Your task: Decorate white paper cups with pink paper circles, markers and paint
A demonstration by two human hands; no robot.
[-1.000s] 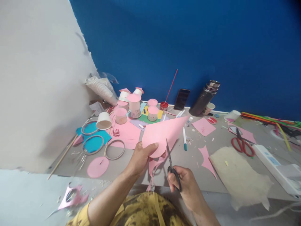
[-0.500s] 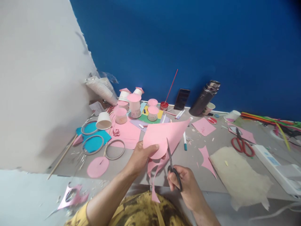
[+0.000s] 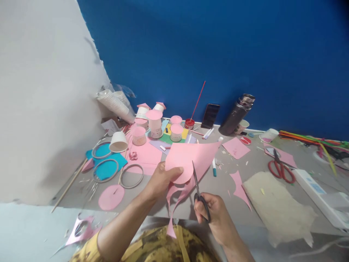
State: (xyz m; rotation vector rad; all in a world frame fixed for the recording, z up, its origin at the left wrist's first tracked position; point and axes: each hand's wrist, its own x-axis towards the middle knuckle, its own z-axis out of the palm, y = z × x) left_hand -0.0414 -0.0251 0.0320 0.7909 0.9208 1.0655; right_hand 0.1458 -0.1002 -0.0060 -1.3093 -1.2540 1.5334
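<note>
My left hand (image 3: 163, 177) grips a sheet of pink paper (image 3: 201, 154) by its lower left, thumb on top and fingers beneath. The sheet's near edge is cut to a round curve, and a thin pink strip dangles from it toward my lap. In my right hand (image 3: 208, 209) is a pair of scissors (image 3: 196, 182) with dark handles. Their blades point away from me and lie against the paper, just right of the curve. How far the blades are apart I cannot tell. A pink paper disc (image 3: 111, 197) lies left of my left forearm.
Topped paper cups (image 3: 155, 123), grey rings (image 3: 131, 176) and a white cup (image 3: 119, 142) stand or lie leftward. Behind are a phone (image 3: 210, 115) and a dark flask (image 3: 236, 114). Rightward lie red-handled scissors (image 3: 281, 171), a pale crumpled sheet (image 3: 275, 203) and a power strip (image 3: 319, 196).
The hanging pink strip has swung a little to the left. The paper has tilted slightly, while both hands keep their hold and the scissors stay almost in place.
</note>
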